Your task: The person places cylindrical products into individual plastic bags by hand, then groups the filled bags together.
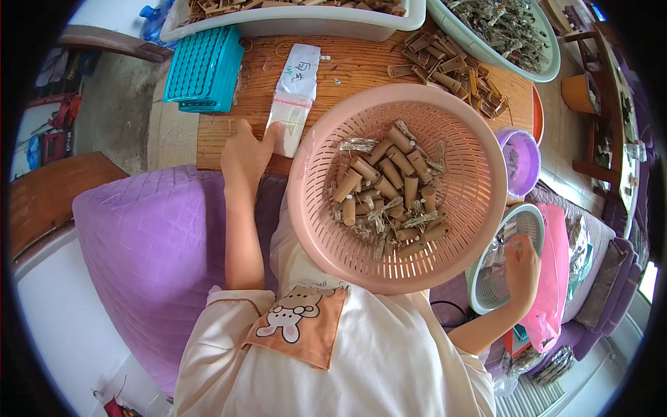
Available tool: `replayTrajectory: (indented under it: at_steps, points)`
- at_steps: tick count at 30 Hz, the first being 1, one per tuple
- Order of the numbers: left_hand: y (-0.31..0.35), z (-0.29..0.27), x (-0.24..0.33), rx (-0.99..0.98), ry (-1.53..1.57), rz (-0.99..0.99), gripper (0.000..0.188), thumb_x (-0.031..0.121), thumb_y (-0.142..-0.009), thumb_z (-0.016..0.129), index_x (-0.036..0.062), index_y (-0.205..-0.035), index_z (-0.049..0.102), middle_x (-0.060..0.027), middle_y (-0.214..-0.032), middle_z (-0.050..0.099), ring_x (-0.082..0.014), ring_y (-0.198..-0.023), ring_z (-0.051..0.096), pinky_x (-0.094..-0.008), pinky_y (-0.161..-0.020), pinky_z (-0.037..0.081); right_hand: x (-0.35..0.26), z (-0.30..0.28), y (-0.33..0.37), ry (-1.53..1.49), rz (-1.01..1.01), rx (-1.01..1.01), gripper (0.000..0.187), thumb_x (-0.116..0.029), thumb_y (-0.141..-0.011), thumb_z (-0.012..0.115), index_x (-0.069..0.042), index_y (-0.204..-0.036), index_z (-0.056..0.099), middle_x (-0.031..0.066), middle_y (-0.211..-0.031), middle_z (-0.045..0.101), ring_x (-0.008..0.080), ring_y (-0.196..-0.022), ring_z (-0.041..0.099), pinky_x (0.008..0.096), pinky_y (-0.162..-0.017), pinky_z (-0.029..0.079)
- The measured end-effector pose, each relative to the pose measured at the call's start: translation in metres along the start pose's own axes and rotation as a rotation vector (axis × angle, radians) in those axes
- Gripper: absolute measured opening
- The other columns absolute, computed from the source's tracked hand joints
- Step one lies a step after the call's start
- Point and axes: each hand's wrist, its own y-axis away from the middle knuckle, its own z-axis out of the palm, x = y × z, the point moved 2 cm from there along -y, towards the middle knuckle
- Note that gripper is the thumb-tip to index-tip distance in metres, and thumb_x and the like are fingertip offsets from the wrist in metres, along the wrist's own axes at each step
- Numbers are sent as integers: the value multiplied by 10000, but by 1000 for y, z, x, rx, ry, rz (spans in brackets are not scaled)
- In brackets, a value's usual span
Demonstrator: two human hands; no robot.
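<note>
My left hand [244, 156] rests at the near edge of the wooden table, thumb spread away from the fingers. Its thumb tip lies against a small clear zip bag [288, 124] with a pink seal and a white paper label. On my right, my right hand [522, 263] reaches into a pale green basket [478, 286] of clear plastic wrappers. Its fingers are curled together; what they hold is hidden. Between my arms a large pink colander [316, 201] holds several short brown tubes [389, 170], some with clear plastic twisted at their ends.
Behind the colander lies a pile of brown tube pieces [451, 69]. A white tub [313, 26], a teal plastic rack stack [201, 69] and a pale green bowl of dried strands [549, 69] line the back. A purple bucket [531, 167] and pink bag [545, 306] are at right.
</note>
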Motion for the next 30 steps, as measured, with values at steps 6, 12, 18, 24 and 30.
replayTrajectory:
  at_steps: [6, 12, 18, 24, 30]
  points:
    - [-3, 4, -8, -94, 115, 24, 400, 367, -728, 620, -18, -751, 516, -217, -705, 592, -370, -660, 571, -413, -607, 439, -113, 20, 8, -636, -524, -202, 181, -34, -743, 567, 25, -914, 568, 129, -747, 566, 183, -641, 552, 261, -613, 460]
    - [4, 4, -29, -162, 361, 42, 228, 161, -709, 654, -28, -788, 555, -179, -682, 596, -272, -600, 578, -342, -573, 441, -153, 69, -29, 42, -760, 60, 238, -108, -732, 605, 28, -920, 558, 177, -903, 520, 298, -872, 536, 372, -714, 464]
    - [13, -7, -35, -196, 234, 193, 170, 82, -715, 621, -28, -837, 573, -178, -727, 607, -285, -649, 597, -350, -595, 446, -151, 69, -32, 81, -837, -45, 195, -93, -717, 592, 1, -881, 544, 169, -921, 502, 340, -900, 499, 397, -752, 450]
    - [16, -34, -26, -163, 192, 97, 156, 77, -760, 561, -27, -876, 554, -186, -745, 603, -311, -684, 596, -351, -611, 443, -153, 53, -24, -444, -811, -255, 215, -96, -789, 532, -13, -981, 482, 152, -894, 528, 288, -913, 532, 359, -807, 434]
    - [29, -55, -11, -206, 1074, 112, 316, 78, -766, 635, 16, -1041, 492, -65, -729, 632, -82, -690, 592, -198, -593, 444, -143, 34, -10, -1601, -555, -535, 292, -199, -911, 391, -5, -1129, 376, 97, -881, 504, 245, -933, 553, 344, -758, 499]
